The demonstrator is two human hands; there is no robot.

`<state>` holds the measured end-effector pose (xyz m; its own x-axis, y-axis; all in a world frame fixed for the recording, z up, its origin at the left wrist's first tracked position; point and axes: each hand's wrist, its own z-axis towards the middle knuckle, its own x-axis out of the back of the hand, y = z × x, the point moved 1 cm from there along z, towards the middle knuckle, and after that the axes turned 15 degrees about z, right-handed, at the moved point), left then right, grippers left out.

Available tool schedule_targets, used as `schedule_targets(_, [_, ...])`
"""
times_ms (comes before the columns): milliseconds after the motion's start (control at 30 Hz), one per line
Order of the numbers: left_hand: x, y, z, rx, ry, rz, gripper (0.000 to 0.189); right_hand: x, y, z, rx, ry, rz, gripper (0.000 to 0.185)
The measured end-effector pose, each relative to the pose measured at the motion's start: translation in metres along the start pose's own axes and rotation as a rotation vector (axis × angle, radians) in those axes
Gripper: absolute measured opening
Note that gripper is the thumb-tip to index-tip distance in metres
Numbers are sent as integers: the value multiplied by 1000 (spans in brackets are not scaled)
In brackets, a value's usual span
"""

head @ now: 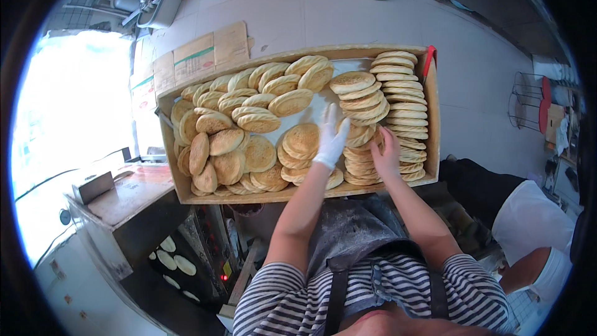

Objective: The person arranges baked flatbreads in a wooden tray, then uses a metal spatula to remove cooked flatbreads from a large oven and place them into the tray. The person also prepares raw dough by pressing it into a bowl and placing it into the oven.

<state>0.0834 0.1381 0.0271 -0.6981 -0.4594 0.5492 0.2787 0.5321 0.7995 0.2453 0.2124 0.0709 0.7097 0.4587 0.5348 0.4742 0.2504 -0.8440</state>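
A shallow wooden tray [298,197] in front of me holds many round flatbreads with ridged rims. My left hand [332,139], in a white glove, has its fingers apart over the pale liner [311,113]; its thumb is beside a flatbread [358,134] in the middle stack. On that bread's other side is my bare right hand [388,155], fingers bent at the stack's edge; whether it grips a bread cannot be told. A leaning stack of flatbreads [361,98] lies just beyond both hands. An upright row of flatbreads [406,114] runs along the tray's right side.
A red-handled tool [428,61] hangs over the tray's far right corner. Flattened cardboard [200,58] lies behind the tray. At lower left stands an oven [116,210] with pale dough rounds [177,263] inside. Another person [531,224] is close on my right.
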Motion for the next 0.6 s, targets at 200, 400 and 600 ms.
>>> schedule_targets(200, [113, -93, -56, 454, -3, 455, 57, -36, -37, -42, -560, -716, 143, 59])
schedule_targets(400, [89, -110, -41, 527, -330, 773, 70, -91, -37, -56, -556, -711, 108, 80])
schedule_targets(600, [80, -137, -65, 451, -524, 505, 69, -66, -55, -49, -17, -591, 29, 80])
